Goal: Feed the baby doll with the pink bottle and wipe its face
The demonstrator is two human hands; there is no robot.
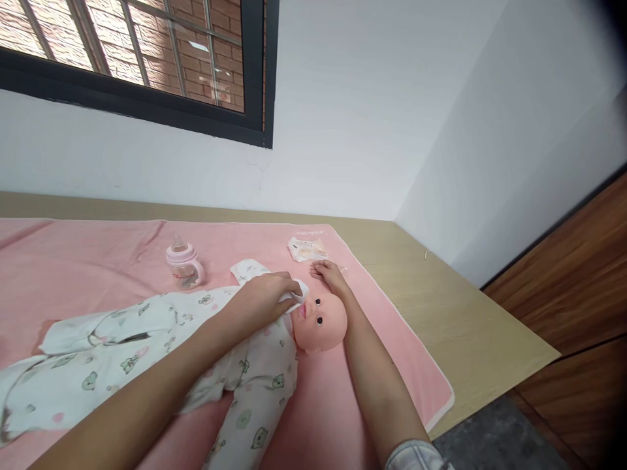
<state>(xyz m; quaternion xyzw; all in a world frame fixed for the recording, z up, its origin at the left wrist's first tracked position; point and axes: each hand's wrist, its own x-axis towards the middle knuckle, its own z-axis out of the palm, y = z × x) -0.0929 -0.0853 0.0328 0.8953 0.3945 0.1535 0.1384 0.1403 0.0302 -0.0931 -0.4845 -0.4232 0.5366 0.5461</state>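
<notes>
A baby doll lies on a pink blanket (73,261), its bare head (321,321) toward the right and its body in a white printed sleepsuit (147,339). My left hand (267,297) is closed on a small white wipe (298,295) pressed at the doll's mouth and cheek. My right hand (330,274) rests beside the top of the doll's head, fingers spread flat on the blanket, holding nothing.
A pink baby bottle (183,264) stands on the blanket behind the doll. A folded white diaper (249,269) and a wipes packet (307,247) lie nearby. The wooden surface (441,313) ends at the right, with a white wall and window behind.
</notes>
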